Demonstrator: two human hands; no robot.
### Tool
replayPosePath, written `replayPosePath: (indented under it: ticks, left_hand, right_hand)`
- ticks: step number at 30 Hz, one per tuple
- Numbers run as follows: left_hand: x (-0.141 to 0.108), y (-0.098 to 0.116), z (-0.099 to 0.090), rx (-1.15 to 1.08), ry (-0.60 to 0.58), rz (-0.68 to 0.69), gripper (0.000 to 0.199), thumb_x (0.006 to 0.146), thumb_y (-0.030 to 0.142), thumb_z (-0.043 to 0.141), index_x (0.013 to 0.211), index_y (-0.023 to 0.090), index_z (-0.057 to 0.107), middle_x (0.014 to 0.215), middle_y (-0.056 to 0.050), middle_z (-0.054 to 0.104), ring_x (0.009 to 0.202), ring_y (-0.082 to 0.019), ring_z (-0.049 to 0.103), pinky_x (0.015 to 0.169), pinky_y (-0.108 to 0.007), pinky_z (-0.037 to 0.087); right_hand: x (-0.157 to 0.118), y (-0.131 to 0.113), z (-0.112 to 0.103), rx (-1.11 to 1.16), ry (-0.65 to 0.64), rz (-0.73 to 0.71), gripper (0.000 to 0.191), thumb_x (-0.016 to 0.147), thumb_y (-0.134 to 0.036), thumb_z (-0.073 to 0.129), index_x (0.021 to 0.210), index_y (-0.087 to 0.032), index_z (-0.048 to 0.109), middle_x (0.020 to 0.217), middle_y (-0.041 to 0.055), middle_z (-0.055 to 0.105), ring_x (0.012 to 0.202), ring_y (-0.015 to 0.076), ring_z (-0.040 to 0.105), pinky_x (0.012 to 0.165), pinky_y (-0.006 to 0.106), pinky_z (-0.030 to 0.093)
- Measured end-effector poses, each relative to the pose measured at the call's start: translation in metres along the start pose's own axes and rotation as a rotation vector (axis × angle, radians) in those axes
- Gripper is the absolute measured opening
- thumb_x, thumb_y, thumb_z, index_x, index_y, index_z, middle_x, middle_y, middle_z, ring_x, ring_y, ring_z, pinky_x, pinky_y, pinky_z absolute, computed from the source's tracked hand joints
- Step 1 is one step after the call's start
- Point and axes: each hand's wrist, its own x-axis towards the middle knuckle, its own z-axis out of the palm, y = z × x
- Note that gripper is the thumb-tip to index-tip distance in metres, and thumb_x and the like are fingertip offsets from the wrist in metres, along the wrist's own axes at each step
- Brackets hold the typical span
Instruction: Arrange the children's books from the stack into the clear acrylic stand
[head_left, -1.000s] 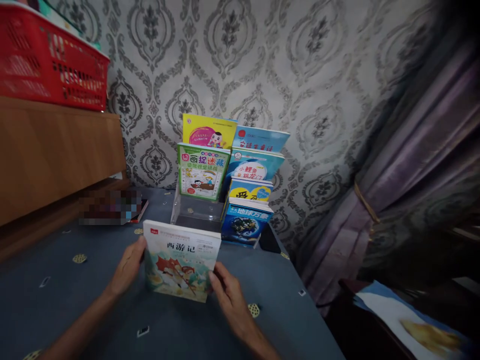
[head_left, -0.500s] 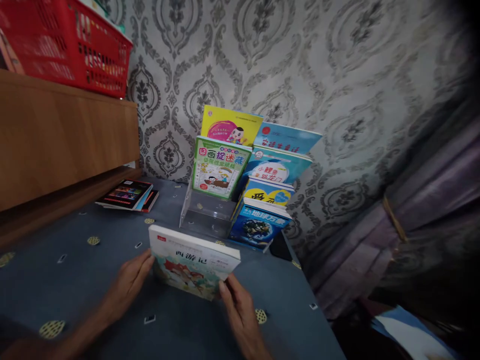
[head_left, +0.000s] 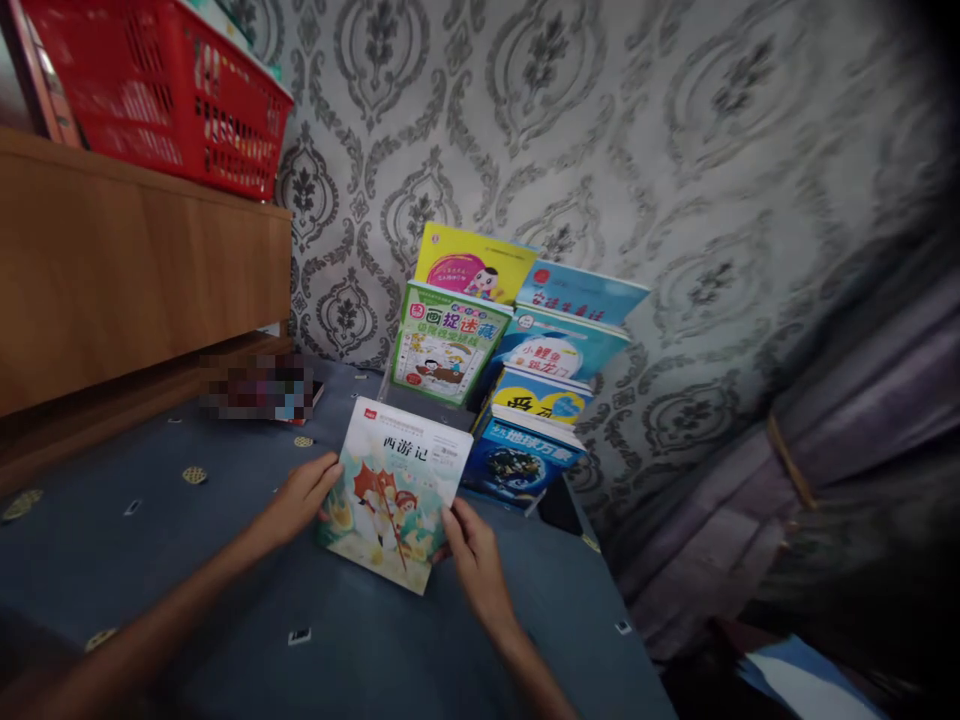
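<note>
Between both hands I hold a book point(head_left: 390, 495) with a pale cover and a painted figure, its front turned up toward me. My left hand point(head_left: 306, 490) grips its left edge, and my right hand point(head_left: 466, 540) pinches the right edge; some fingertips are hidden behind it. Just beyond stands a tiered clear book rack point(head_left: 384, 385). On its left side are a green book point(head_left: 448, 345) and a yellow book point(head_left: 472, 262). The right side bears several blue books, among them one with a globe point(head_left: 517, 462) at the front. The held book hides the rack's lower left tier.
A small pile of books point(head_left: 300, 400), partly blurred out, lies at the back left of the dark cloth-covered table point(head_left: 240, 620). A red basket point(head_left: 172, 100) stands on the wooden cabinet point(head_left: 150, 270). Patterned wall rises behind; a tied curtain point(head_left: 720, 520) hangs at right.
The held book has tipped back, so its cover faces me more fully, and it has moved slightly up and right toward the rack. Both hands moved with it. The view has shifted a little.
</note>
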Motion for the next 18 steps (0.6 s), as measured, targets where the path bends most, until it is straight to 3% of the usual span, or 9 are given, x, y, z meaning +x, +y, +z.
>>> replayPosePath:
  ticks: [6, 12, 18]
  left_hand:
    - [0.047, 0.018, 0.0, -0.045, -0.034, 0.045, 0.042, 0.07, 0.063, 0.061, 0.071, 0.021, 0.058, 0.066, 0.002, 0.05, 0.061, -0.018, 0.057, 0.037, -0.023, 0.046]
    - [0.086, 0.054, -0.011, 0.001, -0.075, 0.038, 0.042, 0.062, 0.062, 0.065, 0.064, 0.021, 0.056, 0.063, 0.002, 0.048, 0.063, -0.02, 0.056, 0.035, -0.024, 0.046]
    - [0.113, 0.08, -0.016, -0.027, -0.097, -0.002, 0.035, 0.063, 0.053, 0.067, 0.068, 0.019, 0.059, 0.066, -0.001, 0.058, 0.064, -0.02, 0.057, 0.039, -0.024, 0.048]
  right_hand:
    - [0.044, -0.005, -0.015, -0.04, 0.013, -0.032, 0.059, 0.087, -0.071, 0.051, 0.109, -0.02, 0.071, 0.091, 0.0075, 0.071, 0.066, 0.0202, 0.063, 0.048, 0.03, 0.056]
    - [0.091, -0.029, -0.032, -0.108, 0.008, -0.014, 0.047, 0.084, -0.063, 0.056, 0.092, -0.019, 0.07, 0.072, 0.0033, 0.063, 0.056, 0.0189, 0.059, 0.044, 0.031, 0.053]
    - [0.125, -0.054, -0.043, -0.125, 0.035, -0.025, 0.032, 0.083, -0.051, 0.057, 0.076, -0.02, 0.06, 0.062, -0.0023, 0.051, 0.053, 0.0158, 0.057, 0.045, 0.03, 0.055]
